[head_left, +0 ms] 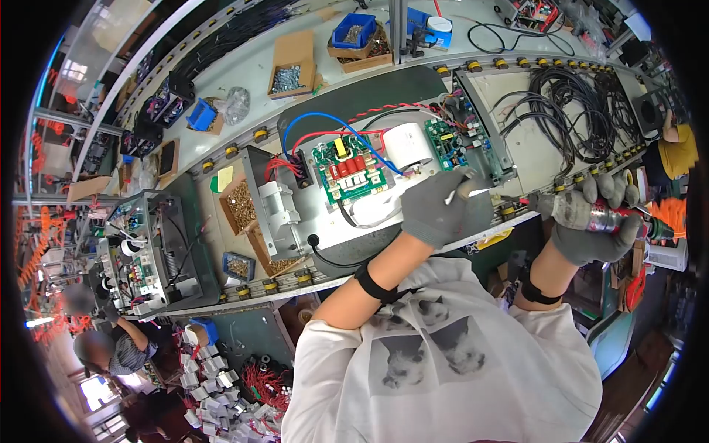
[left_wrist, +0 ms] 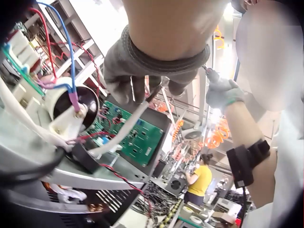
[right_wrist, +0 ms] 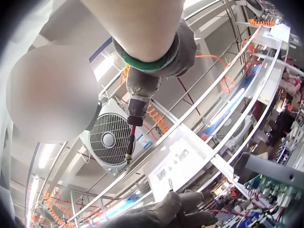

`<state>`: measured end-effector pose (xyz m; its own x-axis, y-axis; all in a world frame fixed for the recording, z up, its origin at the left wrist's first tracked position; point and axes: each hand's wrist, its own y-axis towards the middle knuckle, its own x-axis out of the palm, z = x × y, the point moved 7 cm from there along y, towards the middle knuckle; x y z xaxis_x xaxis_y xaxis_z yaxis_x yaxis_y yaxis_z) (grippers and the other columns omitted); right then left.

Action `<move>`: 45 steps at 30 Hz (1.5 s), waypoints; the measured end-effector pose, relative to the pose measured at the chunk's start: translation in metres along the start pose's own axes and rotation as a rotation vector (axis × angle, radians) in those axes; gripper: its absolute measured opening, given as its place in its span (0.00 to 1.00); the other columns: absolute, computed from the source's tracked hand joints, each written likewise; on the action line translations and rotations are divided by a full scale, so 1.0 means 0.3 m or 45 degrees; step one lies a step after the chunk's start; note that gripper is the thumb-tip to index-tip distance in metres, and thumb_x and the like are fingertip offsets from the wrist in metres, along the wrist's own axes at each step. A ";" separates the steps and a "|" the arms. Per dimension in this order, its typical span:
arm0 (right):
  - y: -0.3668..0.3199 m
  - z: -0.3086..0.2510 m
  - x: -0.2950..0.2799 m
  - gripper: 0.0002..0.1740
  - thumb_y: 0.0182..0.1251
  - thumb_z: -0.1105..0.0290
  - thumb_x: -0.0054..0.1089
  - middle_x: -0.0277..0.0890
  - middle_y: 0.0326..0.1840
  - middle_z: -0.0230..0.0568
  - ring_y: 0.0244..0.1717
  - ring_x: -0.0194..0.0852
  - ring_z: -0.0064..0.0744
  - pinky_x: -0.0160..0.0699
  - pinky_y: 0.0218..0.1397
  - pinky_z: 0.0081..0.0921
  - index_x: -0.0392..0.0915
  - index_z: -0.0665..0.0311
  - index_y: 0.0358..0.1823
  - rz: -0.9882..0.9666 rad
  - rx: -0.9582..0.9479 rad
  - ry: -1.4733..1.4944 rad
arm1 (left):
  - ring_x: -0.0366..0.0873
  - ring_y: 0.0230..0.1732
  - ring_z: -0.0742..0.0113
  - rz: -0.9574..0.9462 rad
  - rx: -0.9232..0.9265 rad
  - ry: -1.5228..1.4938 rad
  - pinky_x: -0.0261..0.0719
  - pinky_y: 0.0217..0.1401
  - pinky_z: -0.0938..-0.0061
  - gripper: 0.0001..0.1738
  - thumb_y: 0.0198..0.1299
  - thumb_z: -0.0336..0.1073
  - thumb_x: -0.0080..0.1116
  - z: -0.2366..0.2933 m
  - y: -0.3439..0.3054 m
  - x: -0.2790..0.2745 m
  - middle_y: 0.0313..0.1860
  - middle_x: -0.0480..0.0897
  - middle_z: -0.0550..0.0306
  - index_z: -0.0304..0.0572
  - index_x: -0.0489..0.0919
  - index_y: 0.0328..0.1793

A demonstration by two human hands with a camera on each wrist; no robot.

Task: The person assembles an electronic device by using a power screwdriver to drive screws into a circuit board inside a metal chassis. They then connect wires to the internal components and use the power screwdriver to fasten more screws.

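In the head view, my grey-gloved left hand (head_left: 442, 210) is over the near right side of an open metal chassis (head_left: 258, 184). Its thumb and fingers pinch a pale sleeved cable (left_wrist: 127, 124), whose dark end meets the fingertips in the left wrist view. To the right, my gloved right hand (head_left: 600, 240) grips a red-bodied power screwdriver (head_left: 604, 219), bit towards the left hand. A brass-coloured piece (right_wrist: 128, 156) shows at the bit's tip. Inside the chassis are a green circuit board (head_left: 347, 173), a white cylindrical capacitor (head_left: 406, 144) and a looping blue wire (head_left: 325, 117).
Coiled black cables (head_left: 583, 111) lie right of the chassis along the roller line. Left of it stand a box of brass fasteners (head_left: 240, 203) and a second chassis (head_left: 196, 269). A blue bin (head_left: 353, 31) sits on the far bench. A person in yellow (head_left: 678, 155) is at far right.
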<state>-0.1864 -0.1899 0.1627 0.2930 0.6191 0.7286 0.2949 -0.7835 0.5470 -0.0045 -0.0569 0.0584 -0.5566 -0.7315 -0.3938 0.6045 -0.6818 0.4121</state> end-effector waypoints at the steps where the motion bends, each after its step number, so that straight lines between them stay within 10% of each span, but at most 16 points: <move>1: -0.008 0.008 -0.010 0.14 0.63 0.59 0.52 0.62 0.31 0.35 0.38 0.60 0.32 0.65 0.39 0.32 0.68 0.59 0.43 0.033 -0.022 -0.068 | 0.77 0.23 0.56 0.033 0.017 0.070 0.73 0.26 0.70 0.08 0.54 0.39 0.61 -0.021 0.001 -0.023 0.23 0.80 0.54 0.43 0.82 0.35; 7: -0.046 0.149 0.042 0.16 0.62 0.60 0.53 0.67 0.32 0.42 0.39 0.71 0.41 0.73 0.39 0.38 0.68 0.60 0.47 -0.095 -0.009 -0.302 | 0.72 0.14 0.56 0.279 0.167 0.469 0.66 0.17 0.68 0.07 0.56 0.34 0.60 -0.143 -0.081 -0.212 0.17 0.74 0.50 0.42 0.78 0.26; 12: -0.066 0.329 0.114 0.15 0.59 0.64 0.55 0.70 0.32 0.45 0.38 0.73 0.44 0.76 0.38 0.39 0.68 0.61 0.46 -0.243 0.159 -0.291 | 0.80 0.23 0.53 -0.276 -0.626 1.087 0.76 0.24 0.60 0.15 0.63 0.43 0.46 -0.288 -0.149 -0.180 0.22 0.80 0.51 0.42 0.79 0.32; 17: -0.105 0.544 0.156 0.11 0.59 0.69 0.53 0.70 0.31 0.42 0.35 0.73 0.40 0.75 0.37 0.36 0.67 0.62 0.42 -0.249 0.347 -0.302 | 0.82 0.32 0.51 -0.366 -0.871 0.864 0.78 0.31 0.58 0.16 0.62 0.42 0.46 -0.349 -0.140 -0.162 0.26 0.82 0.47 0.40 0.78 0.31; 45: -0.212 0.879 0.237 0.11 0.53 0.80 0.61 0.76 0.31 0.38 0.29 0.73 0.22 0.76 0.34 0.21 0.72 0.65 0.38 -0.405 0.780 -0.739 | 0.82 0.29 0.49 -0.225 -0.913 0.605 0.76 0.30 0.55 0.16 0.57 0.46 0.51 -0.344 -0.160 -0.165 0.25 0.81 0.47 0.39 0.77 0.32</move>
<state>0.0556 -0.0817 0.0712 0.4786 0.8621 0.1668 0.8250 -0.5065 0.2508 0.0530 0.0129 -0.0267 -0.4763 -0.4259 -0.7693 0.8333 -0.4980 -0.2402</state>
